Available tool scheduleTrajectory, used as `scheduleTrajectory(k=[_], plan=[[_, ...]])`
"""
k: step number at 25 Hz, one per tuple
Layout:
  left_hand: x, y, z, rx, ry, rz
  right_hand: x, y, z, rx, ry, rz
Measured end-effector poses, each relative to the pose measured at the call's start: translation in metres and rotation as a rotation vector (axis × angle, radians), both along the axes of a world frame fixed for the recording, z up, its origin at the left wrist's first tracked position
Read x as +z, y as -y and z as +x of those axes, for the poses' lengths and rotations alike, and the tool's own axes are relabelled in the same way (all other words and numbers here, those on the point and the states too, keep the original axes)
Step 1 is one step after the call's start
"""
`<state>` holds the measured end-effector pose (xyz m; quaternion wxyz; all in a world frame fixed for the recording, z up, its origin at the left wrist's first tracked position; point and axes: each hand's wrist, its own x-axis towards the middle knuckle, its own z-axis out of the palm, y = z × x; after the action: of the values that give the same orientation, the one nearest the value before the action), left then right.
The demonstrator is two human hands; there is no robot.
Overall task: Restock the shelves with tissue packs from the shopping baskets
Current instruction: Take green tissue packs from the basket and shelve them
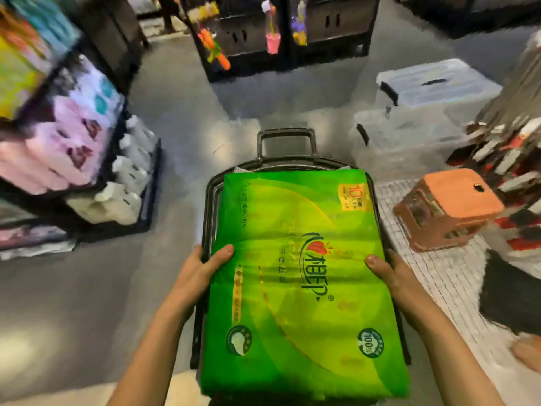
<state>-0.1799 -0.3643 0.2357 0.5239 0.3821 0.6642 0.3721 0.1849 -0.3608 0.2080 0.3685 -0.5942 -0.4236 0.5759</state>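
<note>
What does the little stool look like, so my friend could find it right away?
Start at the big green tissue pack that the left hand and right hand grip over the dark basket. Look right, onto the pale tiled floor, below the clear storage bins. The stool is the only orange thing there, with a dark hole in its seat.

Sitting dead centre and covering nearly the whole dark basket (pixel 208 206), a big green tissue pack (pixel 295 268), so no reaching down past it. Crowding the left side, shelving (pixel 87 183) stacked with packs and white bottles (pixel 128 171). Blocking the right, an orange stool (pixel 448 206) and clear storage bins (pixel 421 104). Staying open: grey floor (pixel 181 118) running left of the basket and ahead
</note>
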Motion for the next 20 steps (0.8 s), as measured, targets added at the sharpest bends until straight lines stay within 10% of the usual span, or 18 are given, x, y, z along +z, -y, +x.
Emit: scheduleTrajectory(k=[9, 20], plan=[[-0.018, 0.156, -0.138, 0.85, 0.128, 0.104, 0.024, -0.079, -0.244, 0.721, 0.153, 0.116], [-0.026, 0.258, -0.342, 1.228, 0.211, 0.145, 0.016, -0.056, -0.551, 1.081, 0.172, 0.059]])
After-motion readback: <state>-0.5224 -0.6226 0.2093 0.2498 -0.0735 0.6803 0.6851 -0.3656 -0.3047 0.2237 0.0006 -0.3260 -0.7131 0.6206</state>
